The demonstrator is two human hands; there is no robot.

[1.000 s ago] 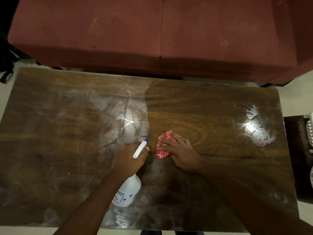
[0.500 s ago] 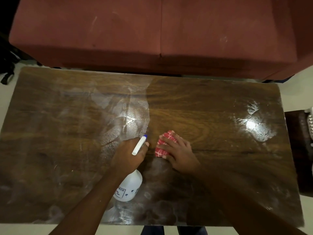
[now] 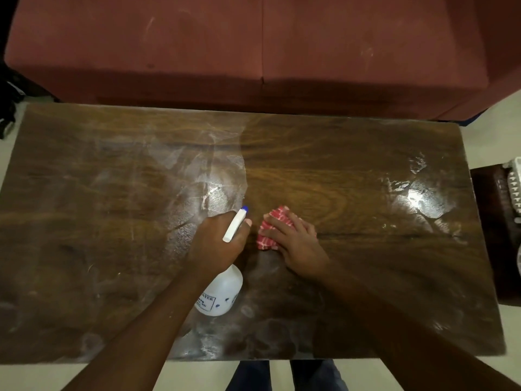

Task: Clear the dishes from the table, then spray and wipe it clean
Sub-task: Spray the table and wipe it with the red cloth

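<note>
My left hand (image 3: pixel 218 242) grips the neck of a white spray bottle (image 3: pixel 221 292) held over the middle of the dark wooden table (image 3: pixel 352 176); its white nozzle with a blue tip (image 3: pixel 236 223) points away from me. Just to the right, my right hand (image 3: pixel 296 238) presses a bunched red-and-white checked cloth (image 3: pixel 269 228) flat on the tabletop, fingers spread over it. The table's left half and near edge carry whitish wet smears, and a shiny wet patch (image 3: pixel 417 198) sits at the right. No dishes stand on the table.
A red sofa (image 3: pixel 253 46) runs along the table's far side. A low dark stand with a white basket (image 3: pixel 514 190) sits off the right end. Dark objects (image 3: pixel 7 108) lie on the floor at the far left. My legs (image 3: pixel 284 375) are at the near edge.
Both hands have stayed close together at the table's middle. The cloth under my right hand has shifted only slightly; the bottle keeps the same pose.
</note>
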